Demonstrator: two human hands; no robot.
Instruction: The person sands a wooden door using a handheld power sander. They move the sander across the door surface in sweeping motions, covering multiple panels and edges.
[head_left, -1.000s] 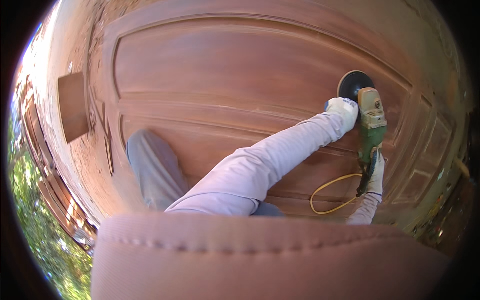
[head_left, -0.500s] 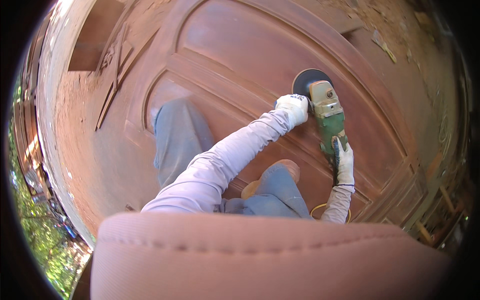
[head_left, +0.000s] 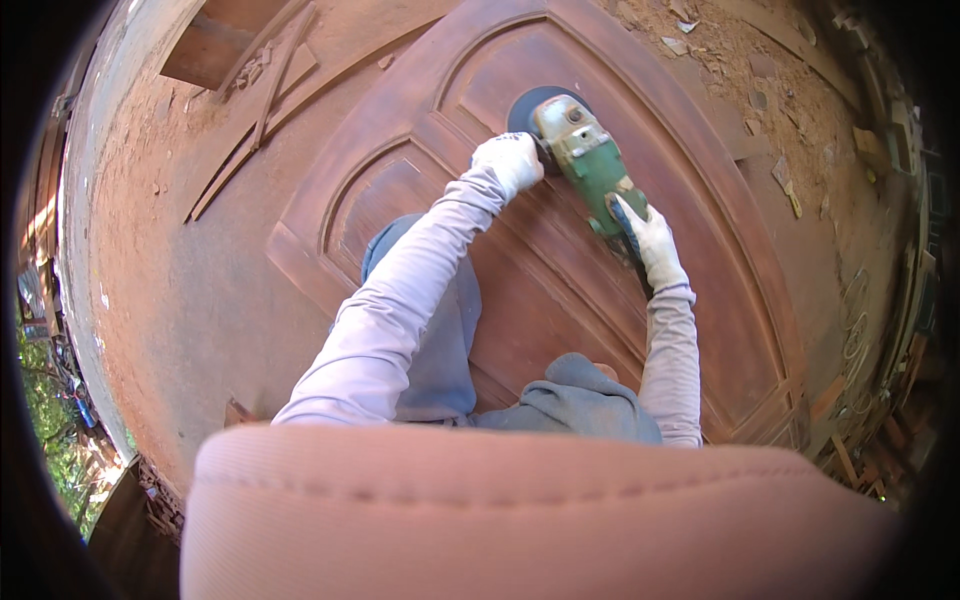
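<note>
A green angle grinder (head_left: 597, 165) with a worn metal head is held over a reddish-brown panelled wooden door (head_left: 560, 285) that lies flat. Its dark round disc (head_left: 545, 98) is at the upper arched panel; whether it touches the wood I cannot tell. My left hand (head_left: 508, 163), in a white work glove, is closed on the side handle beside the head, and the handle is mostly hidden. Farther back, my right hand (head_left: 652, 243), gloved in white and blue, wraps round the rear grip, where a dark cord runs down.
Thin wooden strips (head_left: 270, 95) and a brown board (head_left: 218, 40) lie on the dusty ground to the far left. At the right are wood scraps, litter and a coiled pale cord (head_left: 856, 330). My knee (head_left: 440, 330) is over the door's near left part.
Both hands have carried the grinder farther away and to the left across the door. The whole view has shifted too, with the door and my legs appearing turned.
</note>
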